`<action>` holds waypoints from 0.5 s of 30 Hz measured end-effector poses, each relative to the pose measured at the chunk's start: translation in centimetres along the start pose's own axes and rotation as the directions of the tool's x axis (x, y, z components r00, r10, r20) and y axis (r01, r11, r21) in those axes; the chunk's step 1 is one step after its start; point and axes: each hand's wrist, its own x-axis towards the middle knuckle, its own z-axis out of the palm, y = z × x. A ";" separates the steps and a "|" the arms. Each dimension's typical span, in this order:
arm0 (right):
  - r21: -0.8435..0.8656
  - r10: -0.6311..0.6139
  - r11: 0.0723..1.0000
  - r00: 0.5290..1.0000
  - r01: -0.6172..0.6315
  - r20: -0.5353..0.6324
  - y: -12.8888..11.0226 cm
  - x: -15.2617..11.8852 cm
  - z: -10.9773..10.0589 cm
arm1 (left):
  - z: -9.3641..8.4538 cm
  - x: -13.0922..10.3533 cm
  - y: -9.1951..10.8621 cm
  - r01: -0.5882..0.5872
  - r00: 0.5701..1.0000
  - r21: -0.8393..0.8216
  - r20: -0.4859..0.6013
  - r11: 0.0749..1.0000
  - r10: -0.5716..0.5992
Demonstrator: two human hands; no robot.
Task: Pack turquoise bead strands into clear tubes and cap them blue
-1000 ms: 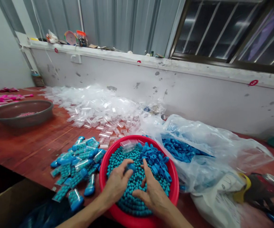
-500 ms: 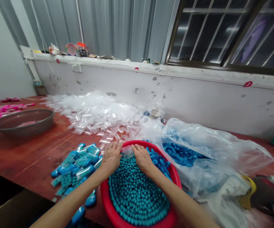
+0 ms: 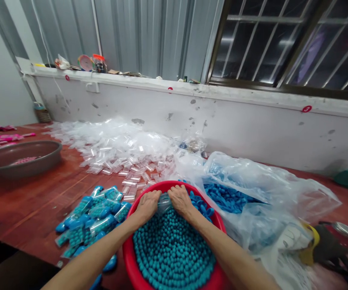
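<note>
A clear plastic case (image 3: 164,202) is held between my two hands at the far side of a red basin (image 3: 128,257). My left hand (image 3: 149,204) grips its left side with curled fingers, and my right hand (image 3: 179,198) closes on its right side. Turquoise beads (image 3: 174,249) fill most of the basin, right below the case. Behind my right wrist, blue plastic pieces (image 3: 200,206) lie along the basin's right side. My fingertips are partly hidden behind the case.
Left of the basin lie filled packs (image 3: 97,213) of turquoise beads with blue ends. Clear empty cases (image 3: 116,141) are heaped behind. A plastic bag (image 3: 252,181) with blue pieces (image 3: 228,197) lies at right. A brown basin (image 3: 25,167) stands at left on the red table (image 3: 19,205).
My fingers have curled in and the clear case has dipped lower, towards the beads. The view has shifted slightly to the right.
</note>
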 end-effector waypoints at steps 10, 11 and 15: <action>0.748 0.259 0.653 0.963 -0.118 -0.074 -1.1 -4.1 -2.4 | -3.5 -1.9 5.9 0.152 0.984 -0.730 0.049 0.667 -0.171; 0.814 0.249 0.562 0.968 -0.150 0.006 -1.4 -4.9 -2.3 | -3.4 -2.3 6.4 0.188 0.981 -0.793 0.125 0.580 -0.147; 0.823 0.159 0.530 0.977 -0.204 0.140 -1.7 -8.6 -2.8 | -2.6 -4.6 6.1 0.251 0.953 -0.619 0.294 0.744 -0.077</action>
